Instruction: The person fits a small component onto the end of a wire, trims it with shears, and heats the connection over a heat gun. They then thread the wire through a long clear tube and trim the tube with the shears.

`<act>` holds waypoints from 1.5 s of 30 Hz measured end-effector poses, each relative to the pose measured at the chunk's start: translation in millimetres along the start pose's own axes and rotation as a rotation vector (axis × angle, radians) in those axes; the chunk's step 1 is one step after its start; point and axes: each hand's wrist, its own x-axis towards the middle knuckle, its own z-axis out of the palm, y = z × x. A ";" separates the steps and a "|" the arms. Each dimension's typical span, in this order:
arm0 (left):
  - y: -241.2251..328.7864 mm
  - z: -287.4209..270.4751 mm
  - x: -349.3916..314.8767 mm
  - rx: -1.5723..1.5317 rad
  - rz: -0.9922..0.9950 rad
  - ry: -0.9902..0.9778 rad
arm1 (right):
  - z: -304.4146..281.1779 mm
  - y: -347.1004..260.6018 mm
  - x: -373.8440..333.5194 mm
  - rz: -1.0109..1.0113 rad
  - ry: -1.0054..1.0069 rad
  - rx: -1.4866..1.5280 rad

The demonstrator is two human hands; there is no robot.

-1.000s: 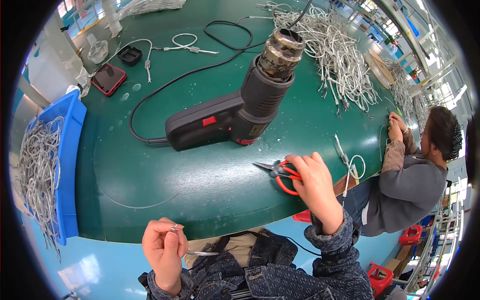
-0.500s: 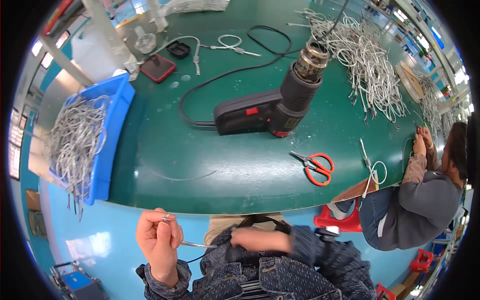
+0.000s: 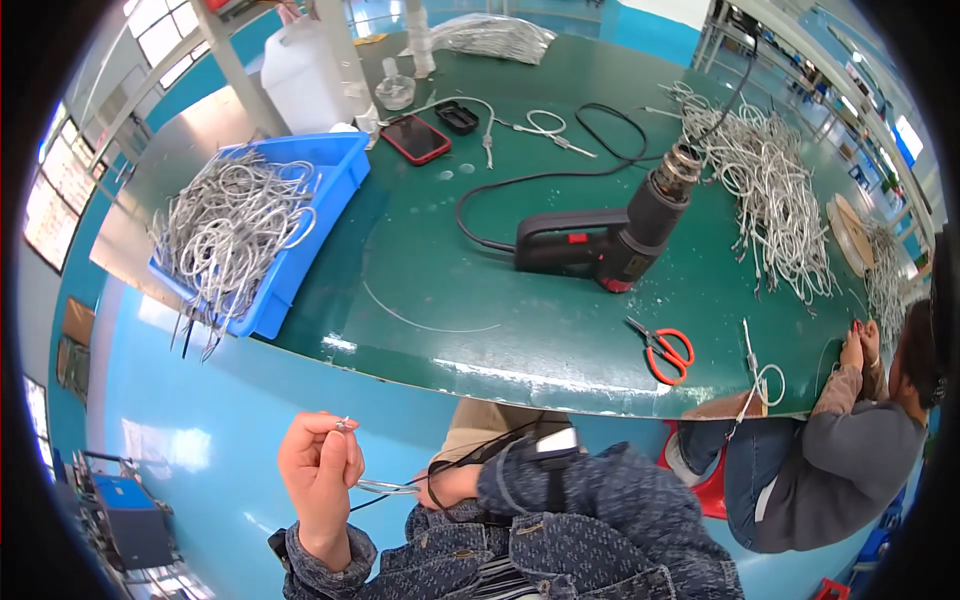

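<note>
In front of the table edge, my left hand [image 3: 318,480] is closed in a pinch. A small silvery tip pokes out between its thumb and forefinger. Below that hand a grey-white cable [image 3: 384,487] runs across to my right hand [image 3: 452,487], whose fingers curl round it close to my lap. The right fingertips are partly hidden. A thin black cord passes by the right hand. Beyond on the green table [image 3: 420,360] lie a black heat gun [image 3: 575,245] with a red switch, orange-handled scissors [image 3: 668,352] and a thin pale strand [image 3: 420,325].
A blue bin [image 3: 300,270] heaped with grey cables stands at the left. A large cable pile [image 3: 770,210] covers the right side, near a spool [image 3: 850,235]. A phone [image 3: 415,138] lies at the back. A seated co-worker [image 3: 850,450] is at the right, beside a looped cable [image 3: 765,385].
The view has swung left, so the table things appear farther right. My right hand has moved toward my left hand along the cable. My left hand keeps its pinch.
</note>
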 end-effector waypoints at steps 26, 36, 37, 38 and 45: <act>-5.2 -13.8 -2.6 0.064 -0.060 0.057 | 20.8 -52.8 46.1 0.013 -0.480 0.117; -6.6 -7.0 5.9 0.017 -0.104 -0.043 | -2.1 -53.0 23.9 -0.051 -0.628 0.410; -7.2 -5.5 6.7 0.017 -0.097 -0.043 | -6.7 -53.5 20.3 -0.080 -0.655 0.573; -8.3 -3.9 6.9 0.015 -0.098 -0.053 | -7.1 -53.1 22.0 -0.080 -0.653 0.567; -32.2 16.2 25.1 0.083 -0.036 -0.136 | 22.3 -38.2 42.4 -0.059 -0.557 0.234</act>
